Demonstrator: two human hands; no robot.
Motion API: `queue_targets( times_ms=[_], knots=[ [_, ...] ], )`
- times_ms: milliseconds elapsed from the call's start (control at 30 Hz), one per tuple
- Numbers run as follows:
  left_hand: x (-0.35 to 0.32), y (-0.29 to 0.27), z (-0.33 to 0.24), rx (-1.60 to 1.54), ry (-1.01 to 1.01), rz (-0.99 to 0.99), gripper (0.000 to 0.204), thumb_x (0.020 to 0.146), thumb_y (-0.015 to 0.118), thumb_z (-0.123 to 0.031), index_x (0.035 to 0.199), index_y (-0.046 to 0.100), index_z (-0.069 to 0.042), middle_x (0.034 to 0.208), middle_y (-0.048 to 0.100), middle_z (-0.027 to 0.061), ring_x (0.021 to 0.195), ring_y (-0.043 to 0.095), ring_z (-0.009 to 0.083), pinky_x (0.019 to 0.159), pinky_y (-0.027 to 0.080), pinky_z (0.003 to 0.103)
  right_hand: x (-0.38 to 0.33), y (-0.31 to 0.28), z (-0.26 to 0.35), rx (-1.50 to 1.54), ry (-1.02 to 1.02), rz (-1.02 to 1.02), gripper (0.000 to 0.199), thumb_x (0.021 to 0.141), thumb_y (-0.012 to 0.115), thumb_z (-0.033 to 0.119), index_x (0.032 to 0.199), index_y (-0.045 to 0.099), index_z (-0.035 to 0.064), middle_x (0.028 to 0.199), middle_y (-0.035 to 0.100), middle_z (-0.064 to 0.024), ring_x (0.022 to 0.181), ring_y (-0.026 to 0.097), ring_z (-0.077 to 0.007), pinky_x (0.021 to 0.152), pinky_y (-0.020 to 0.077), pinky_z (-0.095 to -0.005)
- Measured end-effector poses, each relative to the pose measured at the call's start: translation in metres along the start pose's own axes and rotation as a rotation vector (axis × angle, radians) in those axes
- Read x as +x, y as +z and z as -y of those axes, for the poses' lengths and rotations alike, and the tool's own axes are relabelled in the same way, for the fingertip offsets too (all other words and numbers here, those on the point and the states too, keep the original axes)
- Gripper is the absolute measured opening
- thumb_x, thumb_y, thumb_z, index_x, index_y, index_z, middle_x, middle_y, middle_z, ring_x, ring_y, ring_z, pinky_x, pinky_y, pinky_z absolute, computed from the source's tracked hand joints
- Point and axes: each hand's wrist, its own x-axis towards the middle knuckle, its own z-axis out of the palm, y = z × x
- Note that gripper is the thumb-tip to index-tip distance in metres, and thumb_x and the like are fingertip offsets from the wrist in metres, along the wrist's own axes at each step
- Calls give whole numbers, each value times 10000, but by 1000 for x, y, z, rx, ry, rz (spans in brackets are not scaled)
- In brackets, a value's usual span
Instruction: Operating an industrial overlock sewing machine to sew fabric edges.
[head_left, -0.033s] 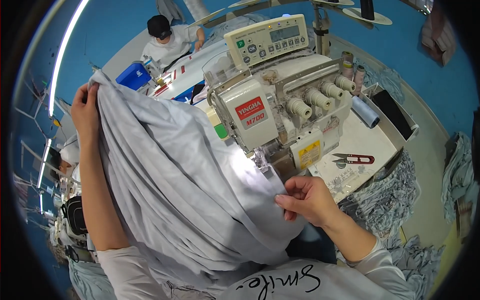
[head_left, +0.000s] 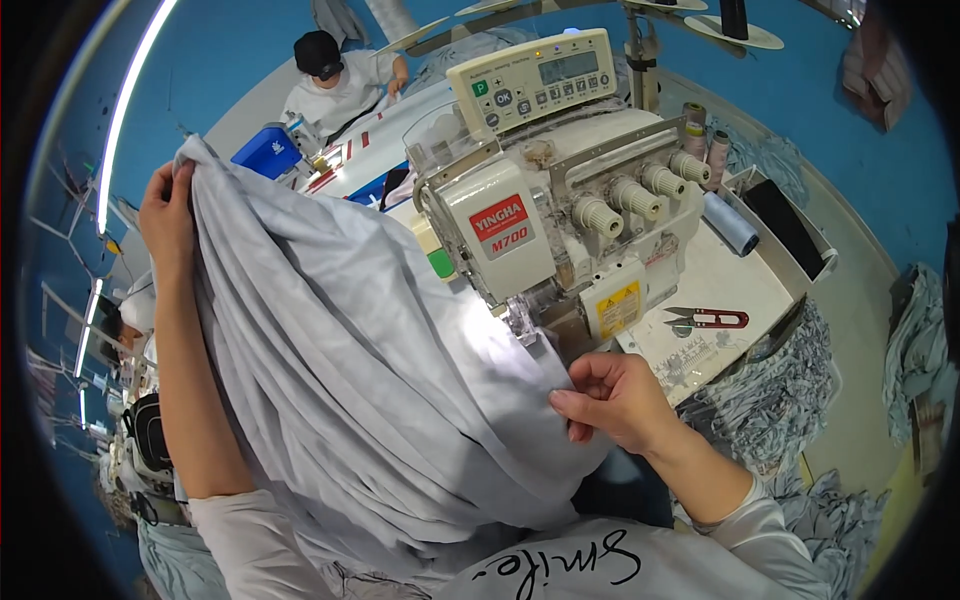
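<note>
We've the pale grey pleated fabric (head_left: 350, 380) pinched in both hands: left hand (head_left: 168, 212) up, right hand (head_left: 615, 400) clamping its edge just below the cream overlock sewing machine (head_left: 560, 210); stitching prob. not begun.

Pale grey fabric (head_left: 360, 380) held stretched between two hands at a sewing station.

The left hand (head_left: 168, 215) grips one corner raised at the far left, while the right hand (head_left: 615, 400) pinches the edge at the near right; the cloth hangs between them in long, soft folds, draped down toward the person's lap.
</note>
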Motion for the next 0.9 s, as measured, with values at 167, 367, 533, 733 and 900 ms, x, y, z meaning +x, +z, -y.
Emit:
queue_targets(
  times_ms=[167,367,533,733,900],
  knots=[
    [49,-2,40,-75,-15,-44,337,871,640,-333,1028,662,-36,861,651,6,759,559,74,723,434,207,-1,2,1,-4,11,6,195,836,681,154,857,577,-10,651,613,-39,534,584,-85,483,467,-213],
    [93,4,66,-149,-102,-127,394,847,650,-397,993,675,-31,871,661,30,766,587,98,726,460,229,1,1,2,-1,24,-27,178,827,685,135,844,583,-8,648,614,-38,527,586,-89,475,466,-214],
    [124,-12,127,-193,-239,-233,436,823,664,-436,970,675,-26,860,658,35,750,594,109,711,478,242,0,2,2,-9,32,-23,179,821,691,136,842,583,-6,645,612,-35,531,589,-89,480,471,-215],
    [67,-26,151,-78,-365,-121,568,863,598,-442,1232,521,-17,1311,464,167,1166,486,195,986,374,321,1,10,1,-51,23,54,177,824,687,141,841,583,-1,645,609,-30,536,591,-81,480,473,-210],
    [-212,20,-82,-167,-67,735,463,723,750,-157,1126,581,-5,1328,457,194,1293,379,270,975,402,366,5,-8,-2,-42,16,-43,183,827,685,149,840,581,-1,647,606,-27,538,588,-70,482,476,-205]
  ],
)
